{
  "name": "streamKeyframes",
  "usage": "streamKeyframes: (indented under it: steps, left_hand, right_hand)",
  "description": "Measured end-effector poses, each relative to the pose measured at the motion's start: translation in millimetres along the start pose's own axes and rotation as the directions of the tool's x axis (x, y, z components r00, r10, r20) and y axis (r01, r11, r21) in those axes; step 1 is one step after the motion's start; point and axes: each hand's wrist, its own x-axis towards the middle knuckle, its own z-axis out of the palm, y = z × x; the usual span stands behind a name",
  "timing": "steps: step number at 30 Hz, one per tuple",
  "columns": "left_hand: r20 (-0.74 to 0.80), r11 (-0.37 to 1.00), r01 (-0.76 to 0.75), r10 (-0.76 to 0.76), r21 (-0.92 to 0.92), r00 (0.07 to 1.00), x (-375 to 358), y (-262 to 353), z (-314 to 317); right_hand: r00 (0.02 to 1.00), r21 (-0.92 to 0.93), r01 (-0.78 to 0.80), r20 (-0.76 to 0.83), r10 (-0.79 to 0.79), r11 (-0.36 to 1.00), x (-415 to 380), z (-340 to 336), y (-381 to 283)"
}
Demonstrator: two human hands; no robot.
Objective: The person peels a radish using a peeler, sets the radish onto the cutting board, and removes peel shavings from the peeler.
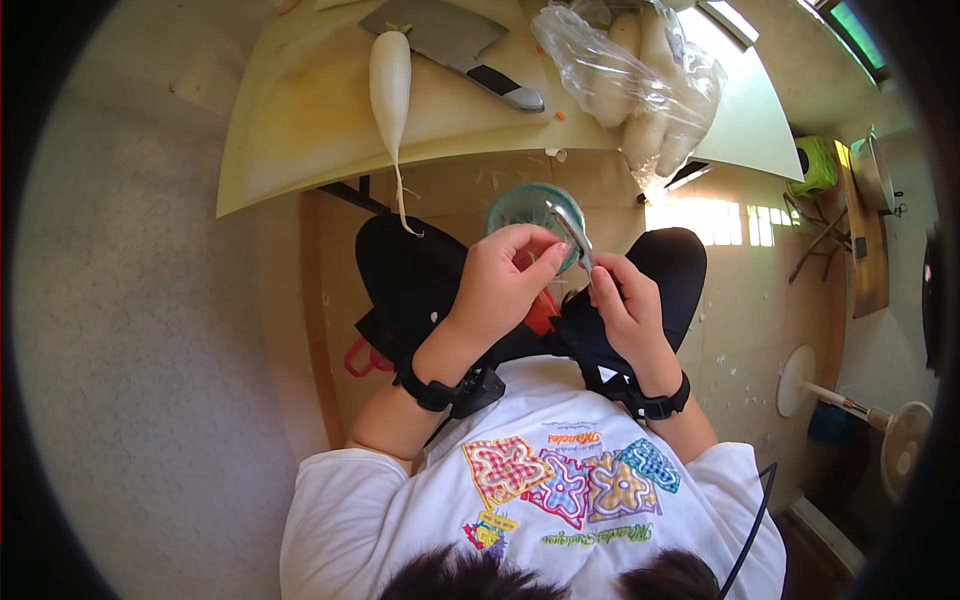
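Note:
A peeler (574,232) is gripped by its handle in my right hand (625,308), its metal head pointing up and away from me. My left hand (505,275) is closed in a pinch right beside the peeler's head; whatever lies between its thumb and fingertips, if anything, is too small to make out. Both hands are above a green bin (500,203) that stands between my knees. On the table, a white radish (391,90) lies with its thin root hanging over the near edge.
A cleaver (455,40) with a black handle rests on the pale table (290,130), behind the radish. To its right, a clear plastic bag (660,90) of white radishes reaches the table edge. A fan (905,450) stands at right. White scraps dot the floor.

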Motion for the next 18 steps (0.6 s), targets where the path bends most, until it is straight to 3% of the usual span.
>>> streamKeyframes:
  steps: [6,9,18]
  left_hand:
    - [0.068,0.983,-0.016,0.003,0.181,0.998,-2.6,12.1,-1.4]
    - [0.046,0.998,-0.026,0.023,0.065,0.999,-1.0,2.4,1.5]
    - [-0.007,0.999,0.0,0.0,0.046,1.0,1.3,-6.3,-1.8]
  right_hand:
    - [1.0,-0.004,0.018,0.001,-0.018,1.0,-0.8,0.8,1.9]
    - [1.0,-0.003,0.012,0.014,-0.012,1.0,-1.0,-0.1,0.1]
    - [0.999,0.087,-0.032,-0.002,0.032,0.996,-2.8,-1.8,4.3]
